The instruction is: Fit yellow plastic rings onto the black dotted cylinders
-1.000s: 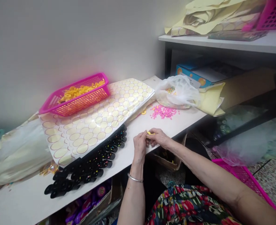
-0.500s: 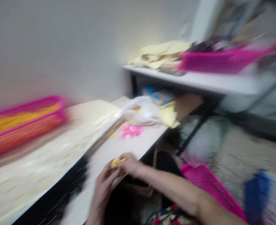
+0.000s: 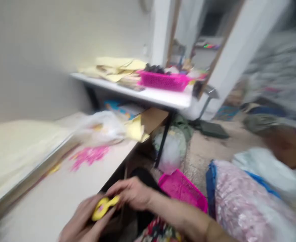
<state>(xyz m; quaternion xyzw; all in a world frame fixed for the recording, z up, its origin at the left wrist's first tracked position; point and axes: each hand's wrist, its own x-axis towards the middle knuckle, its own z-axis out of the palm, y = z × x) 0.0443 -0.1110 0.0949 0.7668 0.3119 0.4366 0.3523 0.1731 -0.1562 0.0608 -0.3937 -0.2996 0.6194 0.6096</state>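
Grip of our left hand (image 3: 79, 224) and right hand (image 3: 134, 195) closed on yellow piece (image 3: 103, 206); pink beads (image 3: 87, 156) at 11 o'clock.

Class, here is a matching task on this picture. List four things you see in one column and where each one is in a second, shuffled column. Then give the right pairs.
Things
1. yellow piece
2. pink beads
3. pink basket holding dark items
4. clear bag

Places
A. on the upper shelf
B. scattered loose on the table
C. held between the left hand and right hand
D. lying at the table's far end, below the shelf

Pairs: 1-C, 2-B, 3-A, 4-D
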